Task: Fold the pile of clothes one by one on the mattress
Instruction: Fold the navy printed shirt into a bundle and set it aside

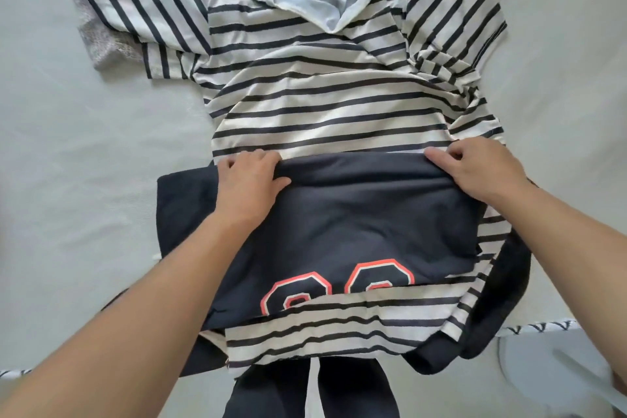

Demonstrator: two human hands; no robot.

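A pale grey-green sheet [84, 180] covers the bed surface, filling the view from 7 o'clock round through 12 to 4 o'clock. Its weave shows faint wrinkles, and soft, even daylight leaves only weak shadows. At 4 to 5 o'clock a white edging [543, 327] printed with small dark V marks runs along the bed's edge; it shows again at 8 o'clock. Beyond it, at 5 o'clock, lies a blurred pale grey floor [549, 370].

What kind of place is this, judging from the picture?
Probably a bedroom at home: clothes lie spread on a pale mattress, a striped shirt under a navy garment that both hands hold, with a patterned sheet edge nearby.
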